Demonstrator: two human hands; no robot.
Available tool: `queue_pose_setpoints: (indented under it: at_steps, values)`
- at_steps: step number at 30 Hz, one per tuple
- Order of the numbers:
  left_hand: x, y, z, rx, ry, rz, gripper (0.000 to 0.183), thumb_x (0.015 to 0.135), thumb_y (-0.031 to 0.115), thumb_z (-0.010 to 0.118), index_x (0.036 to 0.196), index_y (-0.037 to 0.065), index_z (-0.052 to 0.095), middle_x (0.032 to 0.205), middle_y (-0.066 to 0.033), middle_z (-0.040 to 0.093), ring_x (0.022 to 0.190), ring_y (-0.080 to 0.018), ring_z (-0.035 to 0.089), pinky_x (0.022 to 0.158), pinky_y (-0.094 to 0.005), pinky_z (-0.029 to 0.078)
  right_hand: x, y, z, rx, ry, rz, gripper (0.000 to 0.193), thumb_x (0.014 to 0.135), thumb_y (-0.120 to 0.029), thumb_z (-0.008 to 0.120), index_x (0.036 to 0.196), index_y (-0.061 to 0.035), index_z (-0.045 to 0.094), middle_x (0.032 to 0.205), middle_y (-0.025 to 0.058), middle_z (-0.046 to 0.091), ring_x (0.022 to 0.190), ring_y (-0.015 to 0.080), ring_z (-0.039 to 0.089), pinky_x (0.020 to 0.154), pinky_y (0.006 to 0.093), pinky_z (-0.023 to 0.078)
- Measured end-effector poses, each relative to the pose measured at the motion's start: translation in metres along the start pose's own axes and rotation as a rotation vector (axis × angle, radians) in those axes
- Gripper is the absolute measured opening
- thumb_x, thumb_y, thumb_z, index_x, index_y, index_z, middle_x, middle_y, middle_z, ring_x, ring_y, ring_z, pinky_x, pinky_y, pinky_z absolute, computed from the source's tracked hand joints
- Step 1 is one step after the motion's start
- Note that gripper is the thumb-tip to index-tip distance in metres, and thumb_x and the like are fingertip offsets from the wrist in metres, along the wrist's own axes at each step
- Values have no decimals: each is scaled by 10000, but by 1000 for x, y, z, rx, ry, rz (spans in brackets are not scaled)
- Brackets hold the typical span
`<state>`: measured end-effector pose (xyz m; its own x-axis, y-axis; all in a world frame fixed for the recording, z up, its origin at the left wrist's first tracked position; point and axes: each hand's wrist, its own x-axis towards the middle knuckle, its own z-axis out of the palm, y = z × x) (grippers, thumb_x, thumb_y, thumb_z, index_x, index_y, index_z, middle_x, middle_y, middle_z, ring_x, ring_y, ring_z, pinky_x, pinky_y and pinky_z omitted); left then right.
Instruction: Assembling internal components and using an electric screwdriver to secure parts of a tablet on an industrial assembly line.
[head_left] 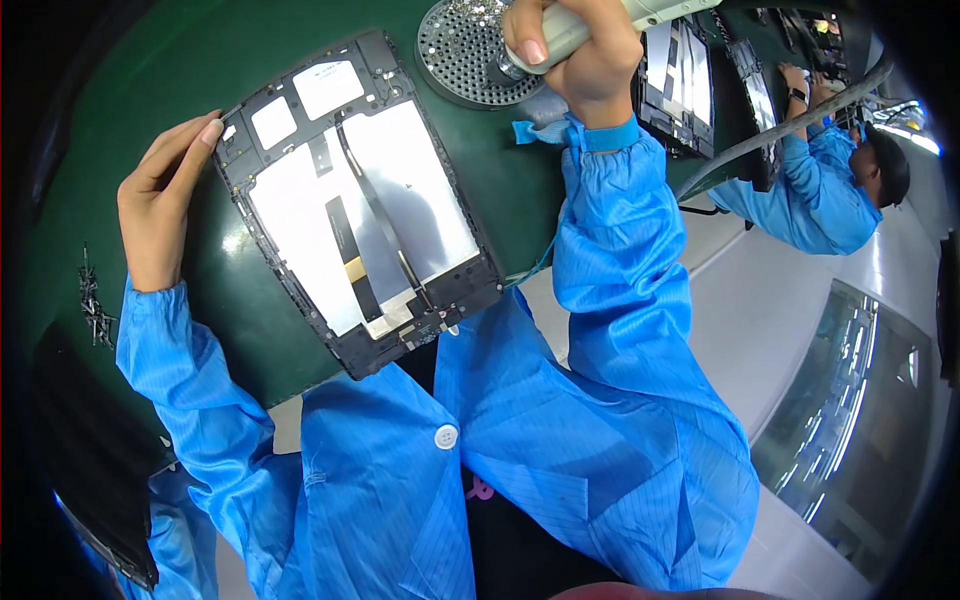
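Observation:
My left hand (165, 195) pinches the upper left corner of an opened tablet frame (420, 190), black-edged with silvery panels and dark ribbon cables. The frame lies tilted on the green tabletop, its lower corner over the table's near edge. In my right hand (595, 65) is a pale electric screwdriver (570, 35), the fingers wrapped round its body. Its tip points down to the left, at the round perforated screw dish (450, 72). Many small screws lie on that dish. Whether the tip holds a screw is too small to tell.
More opened tablet frames (678, 85) stand at the right beyond my right wrist. A grey cable (780, 132) crosses there. Small dark loose parts (95, 305) lie on the green tabletop (70, 215) at the left. A co-worker in blue (825, 190) sits at the far right.

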<state>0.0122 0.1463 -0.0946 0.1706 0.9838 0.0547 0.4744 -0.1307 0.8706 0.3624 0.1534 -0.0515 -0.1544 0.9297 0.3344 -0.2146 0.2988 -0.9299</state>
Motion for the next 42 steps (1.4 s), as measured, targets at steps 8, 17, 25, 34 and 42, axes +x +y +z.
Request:
queue_pose_setpoints:
  at_steps: [8, 17, 25, 34, 42]
  values:
    - [0, -2, 1, 17, 12, -2, 225, 933, 158, 684, 1100, 19, 742, 1113, -81, 710, 1056, -166, 637, 965, -272, 459, 0, -5, 2, 3, -3, 40, 280, 961, -158, 482, 904, 93, 592, 513, 73, 535, 433, 120, 466, 514, 228, 401]
    - [1, -10, -4, -45, -27, 121, 280, 956, 114, 649, 1207, -7, 675, 1153, -60, 669, 946, -98, 588, 859, -214, 452, 7, -2, -2, 140, -94, -52, 270, 968, -153, 463, 932, 91, 572, 538, 102, 540, 435, 144, 473, 501, 249, 414]
    - [-7, 35, 3, 33, 267, 398, 158, 916, 51, 682, 1065, 5, 712, 1056, -66, 678, 949, -131, 597, 781, -244, 449, 20, -47, 29, 242, 74, -60, 336, 954, -204, 463, 938, 103, 599, 580, 125, 575, 431, 165, 500, 431, 276, 428]
    - [-23, 104, 48, -50, 51, 663, 258, 794, 8, 745, 1051, -14, 737, 1026, -153, 703, 892, -235, 696, 746, -310, 550, 17, -82, 81, 584, 78, -69, 327, 965, -184, 469, 934, 108, 614, 930, 257, 675, 459, 209, 564, 410, 306, 465]
    - [-31, 102, 62, -137, 18, 725, 224, 801, 9, 750, 1024, -5, 745, 971, -138, 715, 882, -242, 705, 749, -315, 555, 11, -86, 86, 621, 64, -116, 335, 974, -213, 486, 940, 89, 628, 929, 267, 680, 458, 203, 567, 401, 298, 465]
